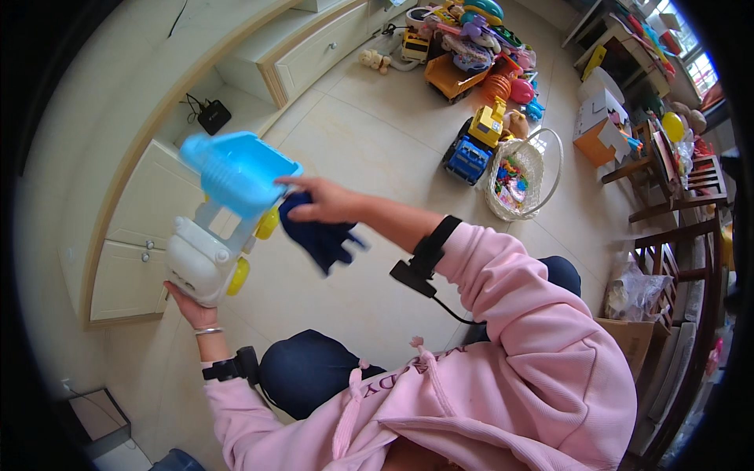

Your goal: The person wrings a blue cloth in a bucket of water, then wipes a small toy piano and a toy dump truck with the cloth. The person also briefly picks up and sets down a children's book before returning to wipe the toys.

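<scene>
My left hand (pixel 194 306) grips the white cab (pixel 200 259) of a plastic toy truck from below, holding the truck off the floor. Its light-blue dump bed (pixel 247 168) points away from me, and yellow wheels (pixel 238 277) show along the right side. In my right hand (pixel 330 200) hangs a dark navy cloth (pixel 312 235), its lower end split into strips and blurred. The fingertips of that hand are at the near right rim of the blue bed; whether they touch it I cannot tell.
White cabinets (pixel 147 200) with a black box (pixel 214 116) on an open shelf run along the left. Ahead stand a blue-and-yellow toy truck (pixel 471 153), a white wicker basket (pixel 500 203) of small toys and a large toy heap (pixel 465 53). Wooden chairs (pixel 671 171) line the right.
</scene>
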`<action>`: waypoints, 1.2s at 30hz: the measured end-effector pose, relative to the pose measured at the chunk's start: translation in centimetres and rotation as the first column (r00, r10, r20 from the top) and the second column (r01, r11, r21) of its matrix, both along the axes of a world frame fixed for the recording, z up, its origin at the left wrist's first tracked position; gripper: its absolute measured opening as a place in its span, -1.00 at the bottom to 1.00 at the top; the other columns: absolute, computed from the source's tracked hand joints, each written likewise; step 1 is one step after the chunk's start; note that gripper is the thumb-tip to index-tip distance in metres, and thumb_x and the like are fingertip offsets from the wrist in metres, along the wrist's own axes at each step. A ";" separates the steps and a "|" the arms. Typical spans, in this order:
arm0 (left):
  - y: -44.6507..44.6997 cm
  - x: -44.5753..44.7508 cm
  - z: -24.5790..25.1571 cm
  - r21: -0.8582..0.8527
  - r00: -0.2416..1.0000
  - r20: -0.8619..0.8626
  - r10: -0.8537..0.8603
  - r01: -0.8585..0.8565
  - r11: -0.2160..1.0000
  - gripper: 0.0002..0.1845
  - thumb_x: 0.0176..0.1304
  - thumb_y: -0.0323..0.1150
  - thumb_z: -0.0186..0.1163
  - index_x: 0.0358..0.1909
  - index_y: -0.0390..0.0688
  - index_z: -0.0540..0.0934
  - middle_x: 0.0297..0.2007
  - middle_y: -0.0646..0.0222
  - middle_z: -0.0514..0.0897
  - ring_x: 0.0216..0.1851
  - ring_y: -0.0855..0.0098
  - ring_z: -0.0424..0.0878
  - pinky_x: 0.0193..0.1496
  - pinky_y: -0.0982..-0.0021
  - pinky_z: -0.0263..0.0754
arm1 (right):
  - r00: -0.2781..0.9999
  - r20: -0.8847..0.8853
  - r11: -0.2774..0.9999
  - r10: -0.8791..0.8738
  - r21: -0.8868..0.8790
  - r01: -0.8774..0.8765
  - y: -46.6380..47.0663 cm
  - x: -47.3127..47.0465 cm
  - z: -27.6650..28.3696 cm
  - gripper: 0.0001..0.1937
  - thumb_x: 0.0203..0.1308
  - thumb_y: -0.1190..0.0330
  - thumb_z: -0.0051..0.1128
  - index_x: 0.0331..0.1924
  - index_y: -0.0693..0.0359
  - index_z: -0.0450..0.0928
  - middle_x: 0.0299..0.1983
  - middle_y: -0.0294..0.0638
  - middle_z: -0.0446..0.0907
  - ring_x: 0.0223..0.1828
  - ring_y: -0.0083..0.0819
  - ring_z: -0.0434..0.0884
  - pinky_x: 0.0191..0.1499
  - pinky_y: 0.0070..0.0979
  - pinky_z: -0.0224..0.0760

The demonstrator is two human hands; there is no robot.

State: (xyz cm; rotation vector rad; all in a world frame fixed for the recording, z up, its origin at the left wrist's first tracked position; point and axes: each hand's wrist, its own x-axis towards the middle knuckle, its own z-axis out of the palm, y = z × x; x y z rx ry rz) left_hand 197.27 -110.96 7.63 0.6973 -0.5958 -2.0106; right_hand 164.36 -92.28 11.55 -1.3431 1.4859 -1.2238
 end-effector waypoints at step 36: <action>-3.1 4.3 -15.8 -0.477 0.452 0.833 0.318 0.297 0.827 -0.08 0.16 -0.22 0.26 0.43 -0.16 -0.08 0.31 -0.08 0.20 0.27 0.07 0.29 0.25 0.28 0.29 | 0.563 -0.773 0.915 0.292 0.397 0.070 -16.6 13.4 -11.3 -0.17 0.08 -0.15 0.13 0.39 -0.02 0.08 0.39 0.10 0.03 0.39 0.14 0.04 0.33 0.01 -0.01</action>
